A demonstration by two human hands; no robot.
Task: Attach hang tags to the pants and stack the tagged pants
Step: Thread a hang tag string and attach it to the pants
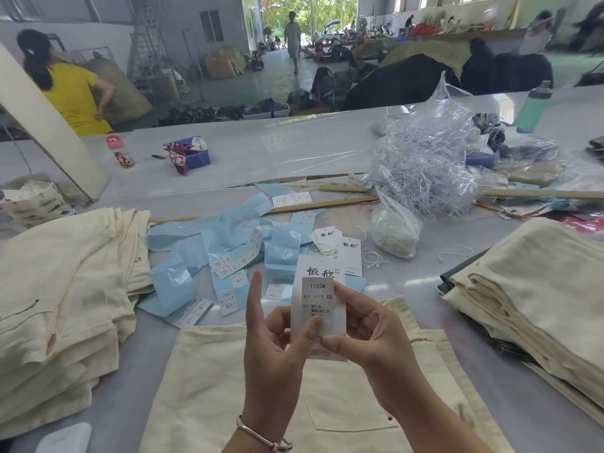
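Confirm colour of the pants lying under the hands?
Cream, plain with no pattern: the pants, clearest in the head view.

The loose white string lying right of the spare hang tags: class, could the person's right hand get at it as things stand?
Probably not at once: the right hand pinches the hang tag together with the left hand. The table between hand and string looks bare, so once freed, likely yes.

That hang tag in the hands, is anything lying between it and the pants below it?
Nothing visible does. Both hands, left and right, pinch the hang tag right above the cream pants, whose fabric below lies bare.
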